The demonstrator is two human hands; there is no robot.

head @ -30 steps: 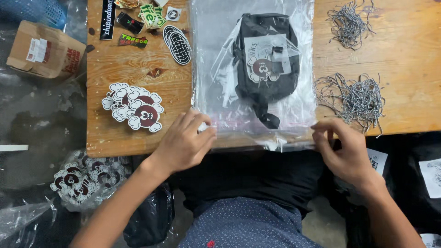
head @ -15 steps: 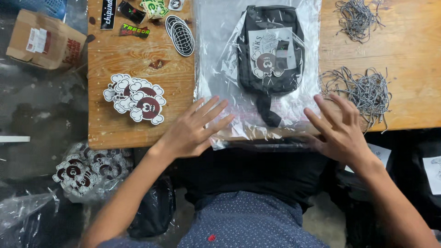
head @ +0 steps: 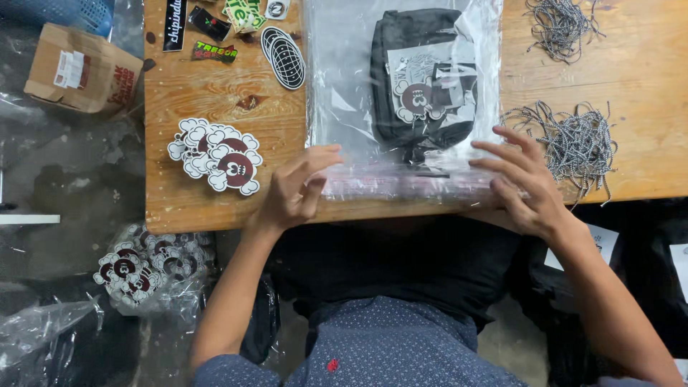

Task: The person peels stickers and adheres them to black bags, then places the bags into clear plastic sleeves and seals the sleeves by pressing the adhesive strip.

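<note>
Between my hands: clear bag (head: 344,107) flap, black pouch (head: 423,79) inside.
Left hand (head: 297,190): fingers spread, empty.
Right hand (head: 519,183): spread, empty.
Risk: flap may spring open, since nothing presses it down.

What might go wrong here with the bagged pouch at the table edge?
The clear plastic bag holding the black pouch lies at the wooden table edge, so it may slide off. The right hand is close to the grey cord pile and may snag it. The left hand could crease the folded flap.

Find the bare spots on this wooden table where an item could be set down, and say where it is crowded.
Bare wood lies between the cloud-shaped stickers and the clear bag, and right of the two cord bundles. The far left corner is crowded with small stickers.
</note>
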